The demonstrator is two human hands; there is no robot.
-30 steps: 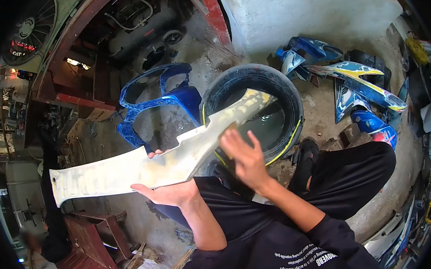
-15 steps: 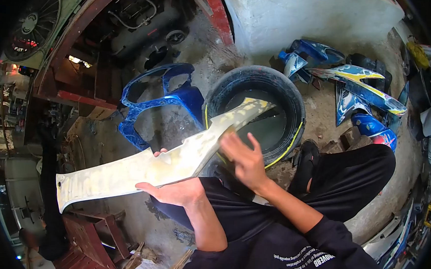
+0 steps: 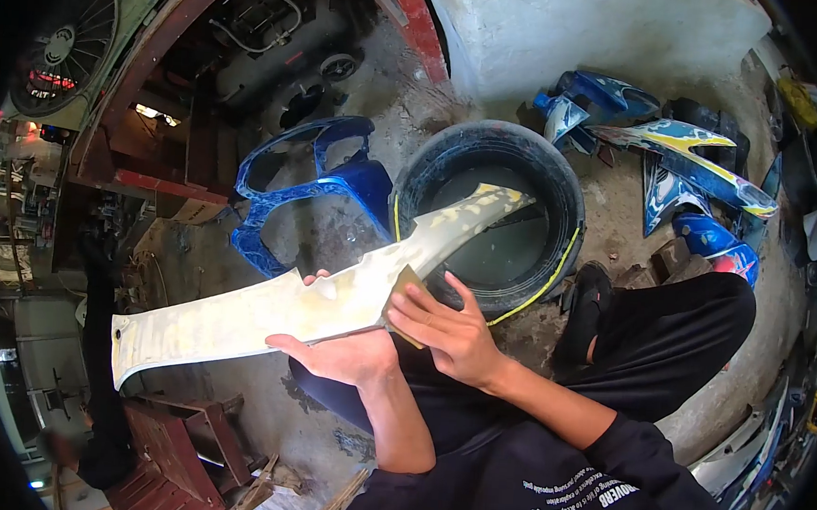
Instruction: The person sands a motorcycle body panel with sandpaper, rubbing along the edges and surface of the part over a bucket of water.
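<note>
Across the gripping left hand (image 3: 357, 357) — pale panel (image 3: 245, 324); at its edge, right hand (image 3: 459, 340) — brown sheet (image 3: 403, 285) in grasp.

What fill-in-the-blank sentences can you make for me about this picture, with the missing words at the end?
The long pale panel rests in the person's ____ hand.
The flat pad under the other hand is coloured ____.
The thin stripe around the outside of the round tub is coloured ____.
The big frame lying on the floor beside the tub is coloured ____.

Missing words: left; brown; yellow; blue.
</note>
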